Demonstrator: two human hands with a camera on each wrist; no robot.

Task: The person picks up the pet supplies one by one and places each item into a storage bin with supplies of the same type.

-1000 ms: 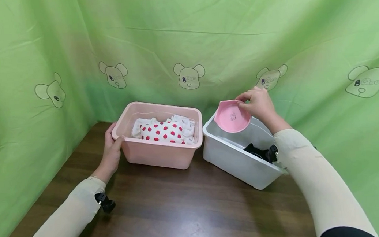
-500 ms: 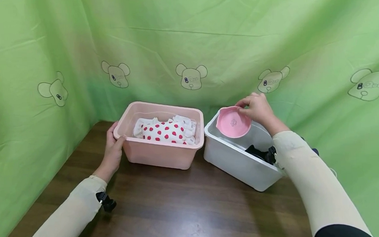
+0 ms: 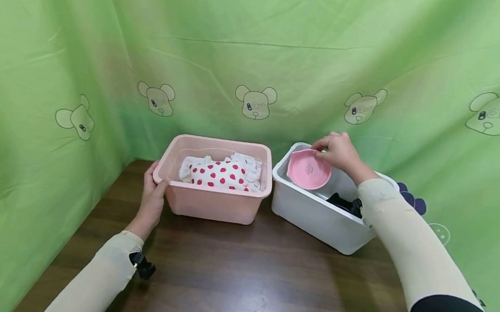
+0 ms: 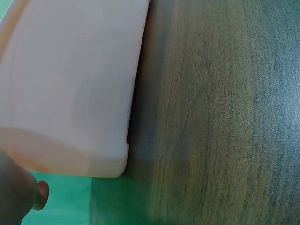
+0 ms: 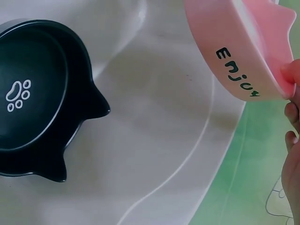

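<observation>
My left hand (image 3: 155, 196) grips the left end of a pink plastic bin (image 3: 212, 207), thumb over its rim. Inside that bin lies a white cloth item with red strawberry-like spots (image 3: 221, 173). A pink pet bowl (image 3: 309, 169) with a paw print and cat-ear points is pinched at its edge by my right hand (image 3: 341, 154). The bowl is tilted inside the left end of a white bin (image 3: 315, 224). In the right wrist view its side reads "Enjoy". A black cat-eared bowl (image 5: 33, 98) with a white paw print lies on the white bin's floor.
Both bins stand side by side on a dark wooden table (image 3: 224, 278), their near corners almost together. A green curtain (image 3: 208, 52) printed with bear heads hangs close behind and along both sides. Wrist cameras (image 3: 142, 266) are strapped to the sleeves.
My right hand has lowered the pink bowl into the white bin. My left hand keeps its grip on the pink bin. The whole scene has shifted slightly rightward in the head view.
</observation>
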